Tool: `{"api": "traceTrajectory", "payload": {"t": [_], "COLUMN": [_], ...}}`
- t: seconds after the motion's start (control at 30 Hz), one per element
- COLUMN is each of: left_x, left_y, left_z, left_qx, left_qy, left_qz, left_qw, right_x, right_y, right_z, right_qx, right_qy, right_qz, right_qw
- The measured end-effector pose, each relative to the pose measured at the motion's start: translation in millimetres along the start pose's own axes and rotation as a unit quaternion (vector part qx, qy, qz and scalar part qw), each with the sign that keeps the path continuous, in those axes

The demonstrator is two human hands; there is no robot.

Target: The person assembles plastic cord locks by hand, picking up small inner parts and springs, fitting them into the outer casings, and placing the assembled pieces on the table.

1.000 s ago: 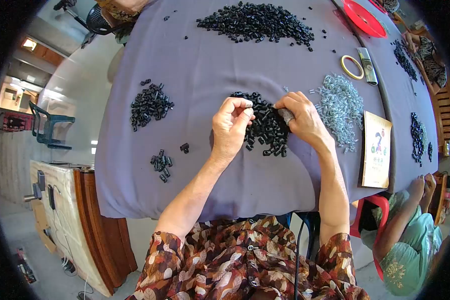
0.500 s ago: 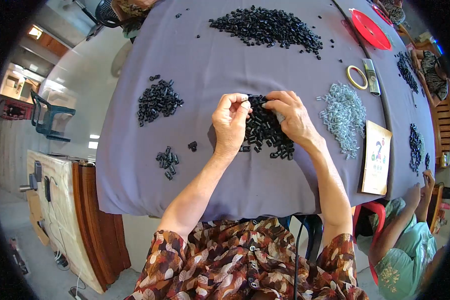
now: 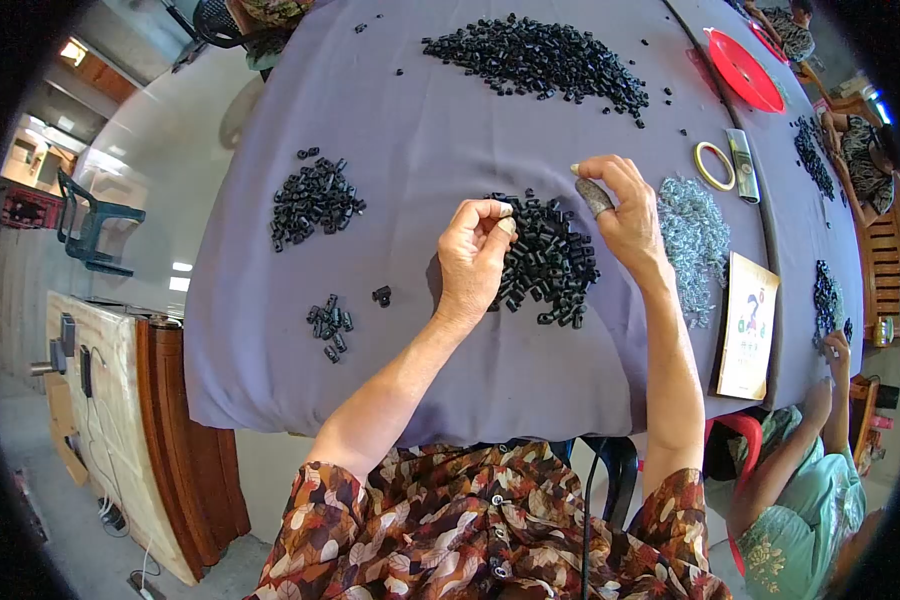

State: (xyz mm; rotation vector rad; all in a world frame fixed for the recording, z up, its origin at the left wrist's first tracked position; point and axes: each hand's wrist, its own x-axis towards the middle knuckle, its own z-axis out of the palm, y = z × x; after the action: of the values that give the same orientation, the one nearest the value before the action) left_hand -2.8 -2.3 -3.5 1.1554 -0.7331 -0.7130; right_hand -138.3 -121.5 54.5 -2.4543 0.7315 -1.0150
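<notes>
My left hand (image 3: 472, 255) is closed in a pinch at the left edge of the middle pile of black pieces (image 3: 548, 262); what it pinches is too small to make out. My right hand (image 3: 625, 212) is raised between that pile and the heap of clear pieces (image 3: 692, 240). Its thumb wears a grey cover (image 3: 594, 196) and stands apart from the curled forefinger, with nothing visible between them. A smaller black pile (image 3: 315, 203) and a small cluster (image 3: 329, 326) lie to the left.
A large black pile (image 3: 545, 60) lies at the back. To the right are a yellow tape roll (image 3: 714, 166), a red plate (image 3: 745, 70), a narrow packet (image 3: 742, 165) and a booklet (image 3: 748, 325). A person in green (image 3: 808, 500) sits at the right.
My right hand has left the middle pile and moved up and to the right, its fingers now apart. My left hand stays pinched, slightly farther right. The view has shifted a little.
</notes>
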Motion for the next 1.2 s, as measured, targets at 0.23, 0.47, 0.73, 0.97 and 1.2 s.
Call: {"api": "traceTrajectory", "payload": {"t": [0.23, 0.47, 0.73, 0.97, 1.2], "left_x": [2, 2, 4, 4, 3], "left_y": [-2, -2, -1, -7, 3], "left_z": [2, 3, -1, -4, -4], "left_qx": [-0.008, -0.017, 0.021, 0.025, 0.01], "left_qy": [0.008, 0.015, 0.007, -0.007, -0.036], "left_qz": [0.008, 0.019, -0.008, 0.011, -0.004], "left_qw": [1.0, 1.0, 1.0, 1.0, 0.999], "right_x": [9, 14, 21, 3, -16], "right_y": [8, 9, -2, 9, -7], "right_z": [19, 47, 53, 47, 26], "right_qx": [-0.032, -0.163, -0.192, -0.035, 0.225], "right_qy": [-0.061, -0.136, -0.184, -0.089, -0.047], "right_qz": [-0.036, 0.027, 0.073, 0.062, 0.2], "right_qw": [0.997, 0.977, 0.961, 0.993, 0.952]}}
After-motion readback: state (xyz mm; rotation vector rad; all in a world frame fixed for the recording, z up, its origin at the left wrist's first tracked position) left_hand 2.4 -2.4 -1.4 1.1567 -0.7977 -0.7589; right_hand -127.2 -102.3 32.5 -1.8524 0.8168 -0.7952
